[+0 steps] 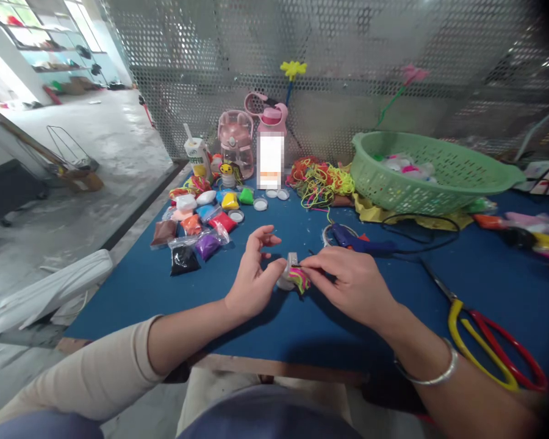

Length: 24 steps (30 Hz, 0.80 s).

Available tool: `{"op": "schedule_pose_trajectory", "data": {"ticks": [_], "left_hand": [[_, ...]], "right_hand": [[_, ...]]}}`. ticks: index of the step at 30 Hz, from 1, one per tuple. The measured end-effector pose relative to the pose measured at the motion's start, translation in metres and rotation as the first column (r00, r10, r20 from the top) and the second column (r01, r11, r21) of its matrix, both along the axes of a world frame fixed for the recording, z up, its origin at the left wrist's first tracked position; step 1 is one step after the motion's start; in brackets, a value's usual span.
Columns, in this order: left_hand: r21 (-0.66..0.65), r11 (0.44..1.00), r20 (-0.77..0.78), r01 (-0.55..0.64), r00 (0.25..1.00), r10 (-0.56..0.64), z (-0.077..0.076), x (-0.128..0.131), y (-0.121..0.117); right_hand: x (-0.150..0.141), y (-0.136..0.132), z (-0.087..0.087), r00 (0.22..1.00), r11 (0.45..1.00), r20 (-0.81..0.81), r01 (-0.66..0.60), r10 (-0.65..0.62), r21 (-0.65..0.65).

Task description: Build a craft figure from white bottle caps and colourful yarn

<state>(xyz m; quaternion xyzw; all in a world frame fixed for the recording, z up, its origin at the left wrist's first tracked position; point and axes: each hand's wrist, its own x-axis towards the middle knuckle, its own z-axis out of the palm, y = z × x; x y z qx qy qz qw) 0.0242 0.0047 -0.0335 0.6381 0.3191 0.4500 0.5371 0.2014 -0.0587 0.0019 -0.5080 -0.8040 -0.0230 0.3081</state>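
Note:
At the middle of the blue table a small pale container (284,282) stands, with a pink, yellow and green striped piece (299,279) on its right side. A small grey block-like part (293,258) rises behind it. My left hand (255,277) touches the container's left side with its thumb, while its other fingers are apart and lifted. From the right, my right hand (348,283) pinches a thin dark piece (296,266) against the top of the striped part. What lies under the fingertips is partly hidden.
Bags of coloured clay (209,245) lie at left. A blue glue gun (361,241) with a black cord and large scissors (480,341) lie at right. Behind are a green basket (407,198), tangled yarn (322,183), a drink carton (196,158) and a pink bottle (235,143).

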Motion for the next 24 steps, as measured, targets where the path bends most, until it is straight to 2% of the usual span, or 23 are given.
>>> {"op": "schedule_pose_trajectory", "data": {"ticks": [6,19,24], "left_hand": [[0.040,0.998,-0.039,-0.053,0.998,0.055,0.0031,0.0024,-0.0048],[0.048,0.998,-0.062,-0.027,0.998,0.030,0.0059,0.0096,-0.0066],[0.024,1.000,-0.017,0.019,1.000,-0.018,0.0039,0.0053,-0.0065]], "right_hand": [[-0.0010,0.0010,-0.0006,0.999,1.000,0.030,0.010,-0.011,0.003],[-0.0026,0.0016,-0.0003,0.999,1.000,0.044,0.018,-0.017,-0.008],[-0.0015,0.0018,-0.0002,0.999,1.000,0.035,0.019,-0.019,-0.003]]}}
